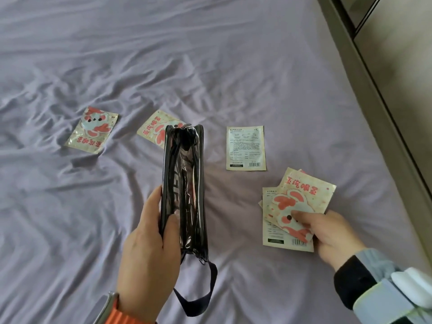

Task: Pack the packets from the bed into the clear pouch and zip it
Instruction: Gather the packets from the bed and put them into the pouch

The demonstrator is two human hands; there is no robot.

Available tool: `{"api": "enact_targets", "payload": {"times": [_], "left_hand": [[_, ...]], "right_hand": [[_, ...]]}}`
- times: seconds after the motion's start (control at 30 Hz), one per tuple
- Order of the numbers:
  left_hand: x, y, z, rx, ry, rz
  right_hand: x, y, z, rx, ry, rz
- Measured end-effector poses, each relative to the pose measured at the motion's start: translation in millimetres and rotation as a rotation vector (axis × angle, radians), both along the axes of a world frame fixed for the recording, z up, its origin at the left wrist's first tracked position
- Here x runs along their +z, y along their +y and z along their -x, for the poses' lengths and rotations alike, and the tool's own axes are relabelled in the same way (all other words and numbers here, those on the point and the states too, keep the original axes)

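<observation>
Pouch (184, 183) (unzipped) in left hand (149, 249); packets (292, 206) in right hand (332, 232).

- Left hand (149, 251): bare, with a watch (106, 307) on an orange strap.
- Right hand (332, 235): sleeve (383, 284) with dark cuff, pale blue and white panels, possibly a jacket.

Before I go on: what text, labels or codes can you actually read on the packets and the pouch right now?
"蒸汽眼罩": large red characters on the top packet in the right hand.
Same red characters, upside down, on the far-left packet.
"°C": top corner of the face-down packet; its fine print and barcode digits are too small.
Clear pouch in the left hand: white lettering, unreadable.
</observation>
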State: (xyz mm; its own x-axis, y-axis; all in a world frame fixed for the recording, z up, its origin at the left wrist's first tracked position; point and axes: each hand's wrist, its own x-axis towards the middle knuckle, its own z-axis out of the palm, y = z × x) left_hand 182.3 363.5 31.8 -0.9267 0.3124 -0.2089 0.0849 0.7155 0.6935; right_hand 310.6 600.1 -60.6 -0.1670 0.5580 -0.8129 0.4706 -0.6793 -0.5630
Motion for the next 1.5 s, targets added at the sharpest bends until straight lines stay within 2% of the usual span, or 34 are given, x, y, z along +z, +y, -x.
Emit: {"api": "enact_targets", "payload": {"times": [0.07,0.17,0.37,0.47,0.6,0.8,0.97,1.2,1.4,1.5], "left_hand": [[-1,0,1,-0.009,0.011,0.002],[1,-1,6,-0.020,0.041,0.005],[3,-8,15,-0.061,0.088,0.024],[11,-13,21,-0.072,0.056,0.017],[20,-24,32,-0.083,-0.003,0.011],[22,-48,56,-0.081,0.001,0.072],[28,-75,85,-0.058,0.013,0.023],[34,-87,110,-0.045,0.071,0.011],[30,-84,121,0.060,0.154,0.069],[31,-83,126,0.111,0.146,0.029]], "right_hand": [[16,-7,5,0.083,0.027,-0.073],[53,-22,24,0.180,0.228,-0.129],[144,-65,68,0.374,0.459,-0.512],[167,-93,91,0.541,0.407,-0.624],[165,-124,120,0.804,0.251,-0.743],[162,-156,142,0.918,0.147,-0.758],[152,-161,151,0.872,0.078,-0.761],[68,-102,139,0.593,-0.166,-0.595],[1,-31,155,0.483,-0.306,-0.653],[-18,-5,164,0.362,-0.261,-0.608]]}}
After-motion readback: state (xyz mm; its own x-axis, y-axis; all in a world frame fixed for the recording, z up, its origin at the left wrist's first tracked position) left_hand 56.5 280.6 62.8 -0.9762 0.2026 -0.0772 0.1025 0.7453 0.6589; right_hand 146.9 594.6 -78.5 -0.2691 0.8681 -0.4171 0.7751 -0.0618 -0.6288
